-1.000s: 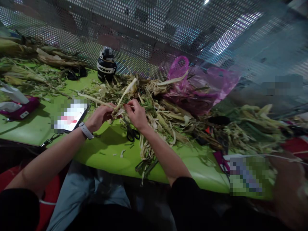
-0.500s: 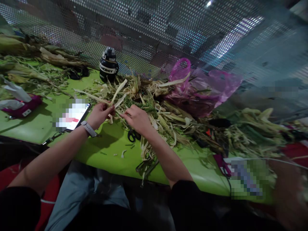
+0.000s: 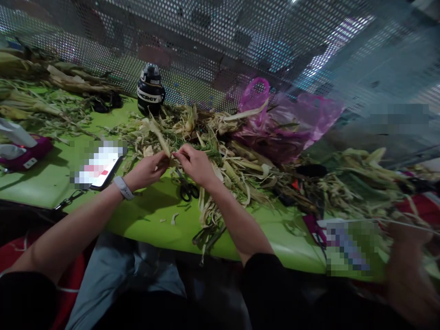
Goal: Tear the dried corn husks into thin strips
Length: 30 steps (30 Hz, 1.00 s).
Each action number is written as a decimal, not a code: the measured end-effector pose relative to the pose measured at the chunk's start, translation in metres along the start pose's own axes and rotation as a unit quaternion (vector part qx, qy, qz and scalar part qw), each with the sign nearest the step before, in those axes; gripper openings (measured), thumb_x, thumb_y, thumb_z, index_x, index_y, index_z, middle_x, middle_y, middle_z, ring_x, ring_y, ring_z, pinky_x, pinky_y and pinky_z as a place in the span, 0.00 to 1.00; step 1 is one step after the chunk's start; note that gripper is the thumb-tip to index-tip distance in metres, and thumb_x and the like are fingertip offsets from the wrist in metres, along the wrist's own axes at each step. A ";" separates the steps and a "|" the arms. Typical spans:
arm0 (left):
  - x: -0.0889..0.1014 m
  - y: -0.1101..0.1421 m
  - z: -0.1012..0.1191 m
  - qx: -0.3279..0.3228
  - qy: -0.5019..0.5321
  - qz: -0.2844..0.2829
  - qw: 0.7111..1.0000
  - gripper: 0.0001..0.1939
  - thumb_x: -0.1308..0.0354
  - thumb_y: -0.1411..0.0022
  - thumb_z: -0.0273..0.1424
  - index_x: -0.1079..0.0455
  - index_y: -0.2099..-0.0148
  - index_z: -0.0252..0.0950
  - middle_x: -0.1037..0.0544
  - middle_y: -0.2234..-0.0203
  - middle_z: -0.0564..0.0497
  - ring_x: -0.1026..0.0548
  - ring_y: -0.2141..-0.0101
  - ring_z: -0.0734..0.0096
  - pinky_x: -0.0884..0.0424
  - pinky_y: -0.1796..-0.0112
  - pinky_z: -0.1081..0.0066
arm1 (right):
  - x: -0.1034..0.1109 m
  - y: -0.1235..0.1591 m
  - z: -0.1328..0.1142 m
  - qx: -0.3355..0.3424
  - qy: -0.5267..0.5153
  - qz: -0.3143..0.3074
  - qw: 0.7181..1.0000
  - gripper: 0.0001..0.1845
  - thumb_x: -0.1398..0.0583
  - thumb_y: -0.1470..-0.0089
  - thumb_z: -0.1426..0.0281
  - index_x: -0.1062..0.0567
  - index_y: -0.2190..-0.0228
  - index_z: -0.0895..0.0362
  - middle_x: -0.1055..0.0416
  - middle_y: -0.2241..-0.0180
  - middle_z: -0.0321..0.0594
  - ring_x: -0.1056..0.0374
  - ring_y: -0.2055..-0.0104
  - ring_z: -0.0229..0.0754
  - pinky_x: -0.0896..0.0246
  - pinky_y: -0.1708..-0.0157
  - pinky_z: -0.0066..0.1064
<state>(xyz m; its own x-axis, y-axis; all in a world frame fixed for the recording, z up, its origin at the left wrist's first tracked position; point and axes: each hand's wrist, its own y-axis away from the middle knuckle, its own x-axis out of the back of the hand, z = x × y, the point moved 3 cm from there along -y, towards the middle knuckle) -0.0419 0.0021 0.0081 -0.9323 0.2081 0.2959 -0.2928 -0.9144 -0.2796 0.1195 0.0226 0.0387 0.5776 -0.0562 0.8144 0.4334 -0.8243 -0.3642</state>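
Observation:
A pale yellow strip of corn husk stands up from between my fingertips. My left hand, with a light band on its wrist, pinches its lower end. Close against it, my right hand has thumb and forefinger pinched at the same end of the strip. Just below my hands lie black-handled scissors, their blades partly hidden. Behind and to the right spreads a heap of dried husks and stalks. Small pale scraps rest on the green tabletop.
A lit phone lies left of my wrist, with a purple tissue holder farther left. A black bottle stands at the back before a perforated metal screen. A pink plastic bag sits behind the heap. At right is another person's arm.
My hands have come together at the strip's lower end. Two pale strips stood out near my left hand before; now one broader strip stands up. The view has shifted slightly.

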 end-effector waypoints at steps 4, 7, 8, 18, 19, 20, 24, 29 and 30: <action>0.002 0.001 0.001 0.012 0.129 0.053 0.990 0.12 0.42 0.46 0.28 0.32 0.57 0.35 0.24 0.66 0.50 0.26 0.65 0.68 0.30 0.60 0.67 | -0.006 -0.002 0.005 -0.057 -0.115 0.013 0.992 0.15 0.45 0.42 0.58 0.32 0.71 0.57 0.33 0.77 0.34 0.39 0.74 0.36 0.48 0.71 0.27; 0.004 0.001 -0.003 0.051 0.223 0.093 0.969 0.10 0.43 0.46 0.29 0.30 0.60 0.34 0.24 0.67 0.51 0.26 0.66 0.70 0.27 0.59 0.66 | -0.016 -0.003 0.007 -0.086 -0.220 0.001 0.972 0.16 0.45 0.43 0.56 0.34 0.72 0.57 0.35 0.77 0.33 0.39 0.74 0.35 0.45 0.71 0.27; 0.004 0.000 -0.005 0.064 0.251 0.100 0.961 0.09 0.43 0.47 0.29 0.30 0.61 0.34 0.24 0.68 0.51 0.26 0.67 0.70 0.27 0.60 0.66 | -0.019 -0.003 0.007 -0.092 -0.251 0.001 0.964 0.17 0.44 0.44 0.55 0.34 0.72 0.57 0.35 0.76 0.33 0.39 0.73 0.35 0.43 0.71 0.27; 0.004 -0.001 -0.008 0.052 0.281 0.118 0.951 0.16 0.32 0.51 0.34 0.30 0.61 0.35 0.26 0.74 0.53 0.28 0.73 0.76 0.28 0.68 0.74 | -0.033 -0.002 0.007 -0.114 -0.349 0.021 0.930 0.20 0.42 0.48 0.51 0.34 0.73 0.56 0.33 0.75 0.34 0.35 0.74 0.36 0.36 0.73 0.29; 0.005 -0.002 -0.009 0.054 0.281 0.122 0.950 0.16 0.32 0.51 0.35 0.30 0.61 0.35 0.26 0.73 0.53 0.28 0.73 0.77 0.27 0.68 0.74 | -0.034 -0.002 0.007 -0.123 -0.362 0.014 0.924 0.20 0.41 0.48 0.51 0.35 0.72 0.55 0.33 0.75 0.34 0.34 0.75 0.35 0.36 0.74 0.29; 0.006 -0.002 -0.011 0.057 0.281 0.128 0.949 0.16 0.32 0.51 0.35 0.30 0.62 0.35 0.26 0.72 0.53 0.28 0.72 0.76 0.27 0.68 0.74 | -0.035 -0.002 0.007 -0.134 -0.372 0.006 0.918 0.21 0.41 0.49 0.50 0.35 0.71 0.55 0.33 0.75 0.34 0.34 0.75 0.35 0.37 0.76 0.28; 0.014 -0.005 -0.017 0.059 0.270 0.161 0.947 0.15 0.33 0.51 0.37 0.32 0.65 0.34 0.27 0.71 0.53 0.28 0.71 0.76 0.26 0.67 0.73 | -0.033 -0.001 0.007 -0.196 -0.395 -0.018 0.897 0.22 0.40 0.50 0.50 0.36 0.63 0.54 0.34 0.78 0.31 0.38 0.81 0.32 0.40 0.82 0.25; 0.019 -0.007 -0.022 0.075 0.244 0.192 0.948 0.12 0.36 0.46 0.37 0.34 0.65 0.35 0.28 0.73 0.54 0.29 0.74 0.77 0.27 0.72 0.74 | -0.030 0.000 0.006 -0.203 -0.412 -0.062 0.886 0.20 0.48 0.41 0.57 0.38 0.51 0.54 0.30 0.75 0.34 0.40 0.85 0.32 0.40 0.84 0.25; 0.019 -0.007 -0.023 0.080 0.243 0.193 0.947 0.12 0.37 0.46 0.37 0.34 0.66 0.36 0.29 0.74 0.54 0.29 0.75 0.77 0.27 0.73 0.74 | -0.030 0.000 0.006 -0.176 -0.393 -0.071 0.900 0.20 0.49 0.41 0.60 0.39 0.49 0.54 0.29 0.72 0.36 0.38 0.83 0.32 0.38 0.82 0.26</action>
<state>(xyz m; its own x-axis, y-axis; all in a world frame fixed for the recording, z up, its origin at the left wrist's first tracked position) -0.0625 0.0201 -0.0054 -0.9625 -0.0538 -0.2658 0.0905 -0.9877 -0.1279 0.1063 0.0281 0.0115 0.9047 0.3644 0.2206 0.3743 -0.9273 -0.0032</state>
